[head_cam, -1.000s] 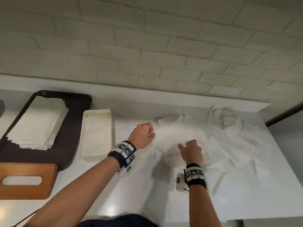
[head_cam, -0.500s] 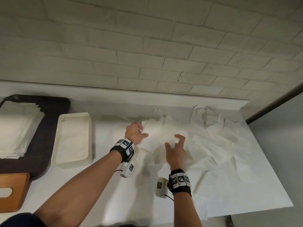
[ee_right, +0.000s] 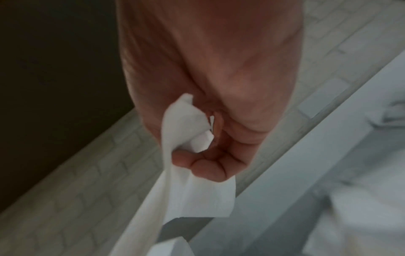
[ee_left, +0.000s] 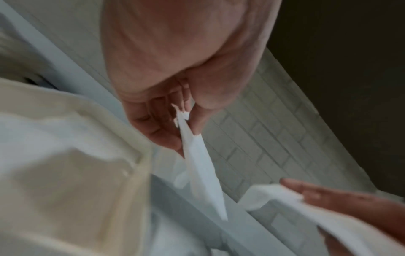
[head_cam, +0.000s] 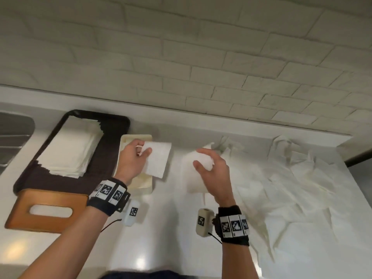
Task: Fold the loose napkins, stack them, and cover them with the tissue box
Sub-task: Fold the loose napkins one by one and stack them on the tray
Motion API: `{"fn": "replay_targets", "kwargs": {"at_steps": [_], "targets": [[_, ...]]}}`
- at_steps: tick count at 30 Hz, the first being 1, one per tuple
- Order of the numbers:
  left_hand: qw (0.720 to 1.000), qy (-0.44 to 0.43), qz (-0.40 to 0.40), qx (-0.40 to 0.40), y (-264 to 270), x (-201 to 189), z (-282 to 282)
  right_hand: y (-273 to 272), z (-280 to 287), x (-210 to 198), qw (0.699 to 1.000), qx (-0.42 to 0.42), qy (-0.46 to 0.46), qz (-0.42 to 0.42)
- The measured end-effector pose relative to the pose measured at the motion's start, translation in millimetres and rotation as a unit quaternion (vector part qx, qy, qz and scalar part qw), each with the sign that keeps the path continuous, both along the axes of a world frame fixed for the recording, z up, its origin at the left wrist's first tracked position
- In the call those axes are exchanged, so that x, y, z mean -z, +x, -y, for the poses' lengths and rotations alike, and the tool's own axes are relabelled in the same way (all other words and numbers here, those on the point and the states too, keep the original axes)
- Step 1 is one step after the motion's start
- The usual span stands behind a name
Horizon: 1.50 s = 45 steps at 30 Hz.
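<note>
My left hand (head_cam: 143,150) pinches a flat folded white napkin (head_cam: 158,161) by its left edge and holds it above the cream tray (head_cam: 128,140). In the left wrist view, thumb and fingers of that hand (ee_left: 186,121) pinch the napkin (ee_left: 201,173), which hangs down. My right hand (head_cam: 201,158) grips a second, loose napkin (head_cam: 194,178) that dangles over the counter; the right wrist view shows this hand (ee_right: 197,149) curled round the napkin (ee_right: 192,197). A pile of loose napkins (head_cam: 291,178) lies to the right. The wooden tissue box (head_cam: 46,210) sits at front left.
A dark tray (head_cam: 112,150) at back left holds a stack of folded napkins (head_cam: 70,150). A metal sink (head_cam: 14,133) shows at the far left edge. The white counter (head_cam: 161,228) ends against a brick wall (head_cam: 181,57) behind and at an edge on the right.
Both hands were together at the napkin pile. My left hand has since carried a folded napkin left over the cream tray, and my right hand has lifted another napkin.
</note>
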<state>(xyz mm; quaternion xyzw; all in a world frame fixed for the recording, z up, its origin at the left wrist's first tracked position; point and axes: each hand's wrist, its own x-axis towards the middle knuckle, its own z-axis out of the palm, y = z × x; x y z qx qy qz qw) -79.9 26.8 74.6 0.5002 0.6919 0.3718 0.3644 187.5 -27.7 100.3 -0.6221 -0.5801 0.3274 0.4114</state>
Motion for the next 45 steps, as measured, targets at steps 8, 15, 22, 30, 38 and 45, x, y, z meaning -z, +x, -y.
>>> {"fn": "replay_targets", "kwargs": {"at_steps": [8,15,22,30,38,45], "targets": [[0.991,-0.047,-0.126,0.002,-59.7,28.5,26.6,-97.1,-32.1,-50.7,0.978,-0.095,0.034,-0.184],[0.971,-0.054,-0.218,0.081,-52.0,25.5,19.5,-146.8,-62.4,-65.0,0.966,-0.120,0.000,-0.230],[0.989,-0.007,-0.119,0.082,-58.5,23.5,17.4,-154.0,-71.6,-64.8,0.948,-0.102,-0.015,-0.300],[0.976,-0.054,-0.171,0.120,-70.5,5.6,23.0,-167.5,-85.0,-43.3,0.940,-0.168,-0.057,-0.291],[0.960,0.034,-0.267,0.070,-120.2,2.7,32.1,-183.4,-80.5,41.7,0.944,-0.209,-0.216,0.136],[0.914,0.057,-0.355,0.185,-87.6,15.1,8.1,-195.4,-67.6,42.8,0.924,-0.224,-0.220,0.219]]}}
